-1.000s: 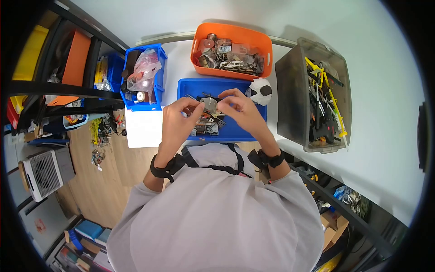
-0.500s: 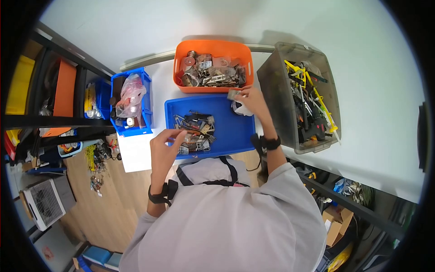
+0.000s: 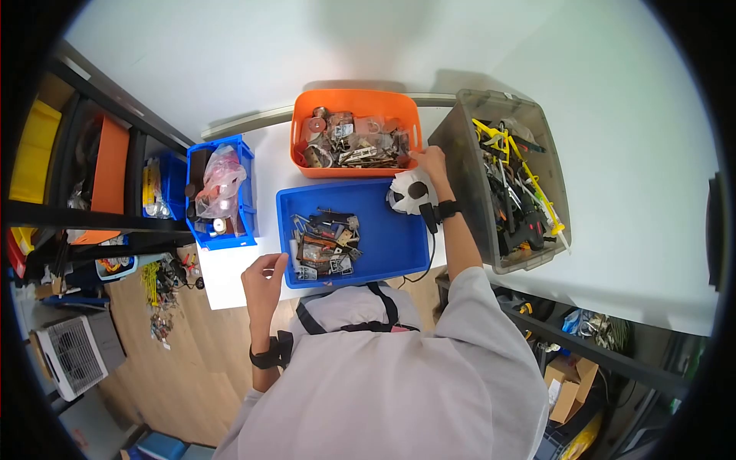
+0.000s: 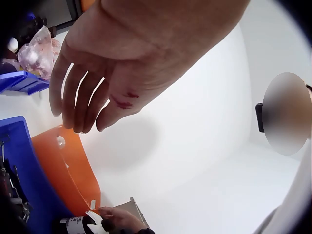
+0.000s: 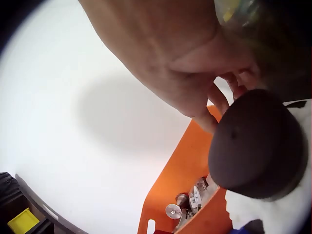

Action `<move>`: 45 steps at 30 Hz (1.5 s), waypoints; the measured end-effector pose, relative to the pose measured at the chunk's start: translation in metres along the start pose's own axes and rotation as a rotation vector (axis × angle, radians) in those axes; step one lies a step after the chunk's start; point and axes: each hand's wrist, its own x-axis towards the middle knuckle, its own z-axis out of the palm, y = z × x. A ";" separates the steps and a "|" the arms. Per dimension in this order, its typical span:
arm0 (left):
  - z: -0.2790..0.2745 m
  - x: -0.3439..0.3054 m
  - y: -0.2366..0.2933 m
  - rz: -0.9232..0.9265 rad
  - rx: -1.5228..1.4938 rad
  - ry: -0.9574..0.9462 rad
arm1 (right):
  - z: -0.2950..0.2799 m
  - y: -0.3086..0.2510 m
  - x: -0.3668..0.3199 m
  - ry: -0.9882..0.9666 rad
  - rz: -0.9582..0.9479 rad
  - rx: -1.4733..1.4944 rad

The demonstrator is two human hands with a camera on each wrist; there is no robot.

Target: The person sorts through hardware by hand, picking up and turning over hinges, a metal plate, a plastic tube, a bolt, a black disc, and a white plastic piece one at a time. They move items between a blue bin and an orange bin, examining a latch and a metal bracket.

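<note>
My right hand [image 3: 431,165] is at the right end of the orange basket [image 3: 355,175], thumb and fingers curled about its rim. In the right wrist view a dark round cap [image 5: 256,146] hides part of those fingers. That cap tops a white-wrapped container [image 3: 402,198] at the blue tray's back right corner. My left hand [image 3: 264,280] hovers by the front left corner of the blue tray [image 3: 391,245], fingers loosely bent and holding nothing. Metal hinges and other small hardware [image 3: 326,245] lie heaped in the tray's left half.
Mixed hardware fills the orange basket. To the right stands a grey translucent bin [image 3: 468,203] of tools and yellow strips. A blue bin [image 3: 249,192] with a pink plastic bag [image 3: 222,182] is at left, beside a black shelf rack [image 3: 100,213].
My right hand moved from over the tray to the orange basket's right end; the small flat greyish piece it held no longer shows. My left hand drew back leftward from the hardware.
</note>
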 end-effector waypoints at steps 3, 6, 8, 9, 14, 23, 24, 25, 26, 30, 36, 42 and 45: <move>-0.001 -0.002 -0.005 -0.024 -0.002 0.006 | -0.003 -0.005 -0.019 0.097 -0.112 -0.038; 0.000 0.000 -0.013 -0.039 0.007 0.014 | -0.026 -0.030 -0.059 0.178 -0.212 -0.025; -0.001 0.002 -0.015 -0.033 0.034 0.027 | -0.051 -0.061 -0.097 0.164 -0.226 0.037; -0.002 0.003 -0.017 -0.049 0.042 0.030 | -0.058 -0.071 -0.112 0.146 -0.225 0.038; -0.006 0.004 -0.032 -0.078 0.077 0.046 | -0.039 -0.087 -0.166 -0.074 -0.323 0.166; -0.011 0.002 -0.033 -0.093 0.090 0.032 | 0.135 -0.024 -0.149 -0.454 -0.245 -0.161; -0.012 0.000 -0.032 -0.103 0.095 0.032 | 0.147 -0.019 -0.147 -0.414 -0.230 -0.177; -0.014 -0.001 -0.032 -0.113 0.100 0.033 | 0.155 -0.017 -0.146 -0.414 -0.233 -0.173; -0.015 -0.003 -0.032 -0.113 0.104 0.035 | 0.163 -0.014 -0.146 -0.371 -0.218 -0.186; -0.023 -0.010 -0.038 -0.165 0.099 0.049 | 0.168 -0.017 -0.148 -0.298 -0.263 -0.235; -0.025 -0.013 -0.047 -0.164 0.113 0.053 | 0.160 0.007 -0.140 -0.192 -0.526 -0.347; -0.018 -0.007 -0.050 -0.135 0.127 0.025 | 0.105 -0.001 -0.166 -0.151 -0.566 -0.265; -0.011 0.000 -0.039 -0.096 0.122 -0.015 | 0.062 -0.020 -0.184 -0.202 -0.598 -0.104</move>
